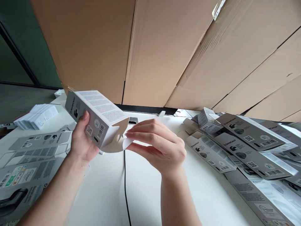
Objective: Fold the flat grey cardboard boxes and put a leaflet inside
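Note:
A grey and white product box (94,116) with printed text and a barcode is held tilted above the table. My left hand (82,141) wraps round its side and underside, thumb on the printed grey face. The near end of the box stands open, its flaps sticking out. My right hand (156,144) pinches the curved edge of the end flap (127,142) between thumb and fingers. The inside of the box is mostly hidden.
Flat printed cartons (37,150) lie at left, behind them a stack of white leaflets (39,116). Formed boxes (249,138) are piled at right. A black cable (125,188) crosses the white table (145,194). Large brown cardboard boxes (150,53) wall off the back.

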{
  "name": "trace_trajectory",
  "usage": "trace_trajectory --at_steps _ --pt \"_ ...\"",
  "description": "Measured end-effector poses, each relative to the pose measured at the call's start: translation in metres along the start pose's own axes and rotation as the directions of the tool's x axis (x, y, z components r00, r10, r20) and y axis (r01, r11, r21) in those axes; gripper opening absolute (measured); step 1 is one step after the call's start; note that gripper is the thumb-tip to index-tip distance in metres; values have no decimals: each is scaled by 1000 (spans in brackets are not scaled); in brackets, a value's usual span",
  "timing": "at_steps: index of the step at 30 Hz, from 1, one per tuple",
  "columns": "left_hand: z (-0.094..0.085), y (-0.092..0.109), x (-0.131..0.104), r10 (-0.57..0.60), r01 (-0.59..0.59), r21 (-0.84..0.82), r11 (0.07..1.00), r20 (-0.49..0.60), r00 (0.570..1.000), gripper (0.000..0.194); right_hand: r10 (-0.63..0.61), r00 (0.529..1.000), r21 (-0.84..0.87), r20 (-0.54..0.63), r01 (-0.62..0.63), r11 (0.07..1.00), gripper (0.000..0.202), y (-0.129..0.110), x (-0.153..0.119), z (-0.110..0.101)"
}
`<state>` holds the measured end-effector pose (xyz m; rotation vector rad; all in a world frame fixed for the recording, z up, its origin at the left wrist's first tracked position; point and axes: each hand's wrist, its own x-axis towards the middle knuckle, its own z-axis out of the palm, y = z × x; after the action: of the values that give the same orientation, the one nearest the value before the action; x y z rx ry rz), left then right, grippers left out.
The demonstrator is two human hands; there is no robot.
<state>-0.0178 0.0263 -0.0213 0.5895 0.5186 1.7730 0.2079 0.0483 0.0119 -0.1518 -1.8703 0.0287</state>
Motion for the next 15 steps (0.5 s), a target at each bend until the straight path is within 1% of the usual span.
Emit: trace_trajectory --at_steps 3,6,8,10,12,15 --pt "2 0 -2 -36 36 10 999 40 999 41 -11 999 -74 -33 9 997 26 -1 3 -2" --pt "9 1 -7 -115 113 23 993 96 989 48 -7 995 -163 -98 -9 987 37 1 2 -5" --pt "13 1 -10 -184 183 25 983 155 971 47 6 993 -166 -121 -26 986 44 2 1 -6" --pt "16 0 -13 -230 232 13 973 192 954 44 20 992 -144 -124 -38 989 45 3 0 -7" --pt "18 0 -13 -248 253 0 968 182 952 43 31 992 -126 -126 -47 991 42 3 0 -7" --pt "20 -1 -14 -232 237 -32 971 129 964 39 21 992 -94 -127 -33 995 35 1 0 -5"
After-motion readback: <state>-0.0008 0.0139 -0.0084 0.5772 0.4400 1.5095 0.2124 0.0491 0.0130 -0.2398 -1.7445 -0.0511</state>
